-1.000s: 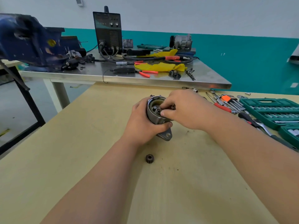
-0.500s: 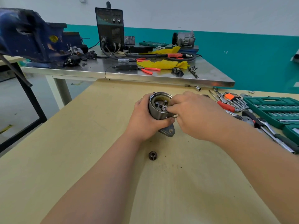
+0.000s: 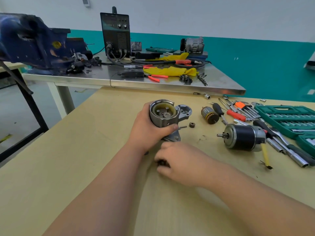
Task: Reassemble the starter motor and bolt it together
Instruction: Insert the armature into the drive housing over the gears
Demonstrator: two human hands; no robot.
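Housing [image 3: 162, 116] of the starter motor — gear end, held upright on the desk [image 3: 85, 150] in my left hand [image 3: 150, 128], which is clamped around its wall with the thumb across the near side. Open mouth faces up and slightly toward me; I see a pale toothed ring inside, two bare pins, and one small gear [image 3: 167, 114] already seated.

Right hand [image 3: 177, 160] — down on the desk just in front of the housing, fingers curled together over a small dark part [image 3: 162, 163] that I read as another pinion, though it is mostly hidden and I cannot say whether it is fully gripped.

Spatial note for the coming move: the housing lies directly beyond the right hand, above it and a little left; its axis runs near vertical, so I judge the part must rise and then drop straight down onto a pin. Right hand is the free one and the nearer.

Loose items, right of the housing: a further small gear [image 3: 192, 124] close by, an armature [image 3: 209, 115] beyond it, and the black motor body [image 3: 243, 137] lying on its side, shaft pointing left toward the housing. None bolted yet — I judge assembly early.
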